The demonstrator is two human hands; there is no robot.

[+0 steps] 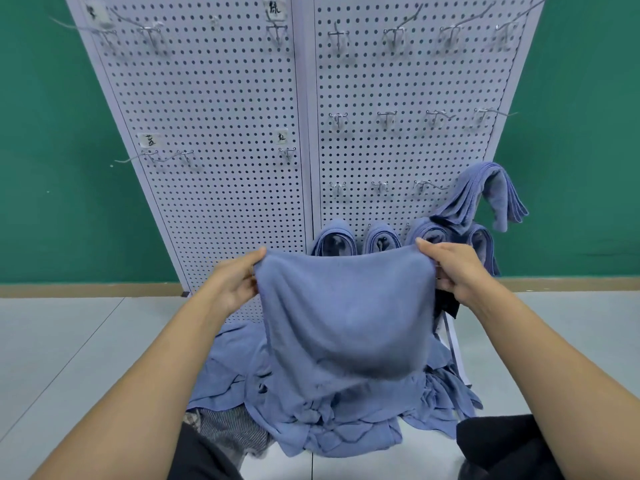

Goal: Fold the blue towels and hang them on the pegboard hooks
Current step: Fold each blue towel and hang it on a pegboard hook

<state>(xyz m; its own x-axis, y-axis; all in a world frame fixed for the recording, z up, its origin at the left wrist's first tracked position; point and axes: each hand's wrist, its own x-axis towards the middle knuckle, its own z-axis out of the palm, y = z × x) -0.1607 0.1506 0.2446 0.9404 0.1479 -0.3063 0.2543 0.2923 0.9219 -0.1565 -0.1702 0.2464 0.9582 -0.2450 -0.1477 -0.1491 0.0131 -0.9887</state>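
I hold a blue towel (346, 317) spread out in front of me. My left hand (239, 282) pinches its upper left corner and my right hand (450, 268) pinches its upper right corner. The towel hangs down over a heap of loose blue towels (329, 424) on the floor. Behind it stands the white pegboard (221, 133) with metal hooks (384, 116). Several folded blue towels (334, 237) hang in a row on the lowest right hooks, and a thicker folded stack (485, 192) drapes over a hook at the board's right edge.
A green wall (52, 168) stands behind the pegboard, with a wooden skirting strip at floor level. The floor (69, 341) is pale grey tile. A grey striped cloth (228, 431) lies at the heap's left. Dark fabric (498, 445) sits at the bottom right.
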